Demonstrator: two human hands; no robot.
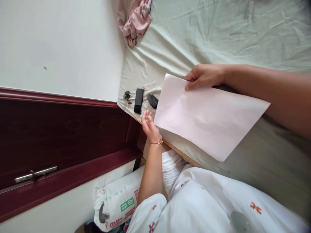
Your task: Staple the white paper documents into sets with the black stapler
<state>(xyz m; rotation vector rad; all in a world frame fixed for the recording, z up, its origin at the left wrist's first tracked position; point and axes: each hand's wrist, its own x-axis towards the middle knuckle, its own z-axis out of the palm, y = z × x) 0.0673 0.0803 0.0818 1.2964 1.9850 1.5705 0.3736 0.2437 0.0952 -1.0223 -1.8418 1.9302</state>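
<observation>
A sheet of white paper [204,113] is held over the pale green cloth at a slant. My right hand [204,76] pinches its far edge, thumb on top and the other fingers partly hidden beneath. My left hand [150,126], with a red string bracelet [155,143] at the wrist, is raised beside the paper's left corner. Its fingers are extended and slightly curved, and nothing shows in them. Just beyond that hand lie a black case-like box [139,101] and another black object [152,101], partly covered by the paper.
Keys [127,96] lie near the corner of the green cloth [218,35]. Bunched pink fabric [137,22] rests at the back by the white wall [58,45]. Dark red wooden panelling [60,129] borders the left side. A printed white sack [119,200] stands below on the floor.
</observation>
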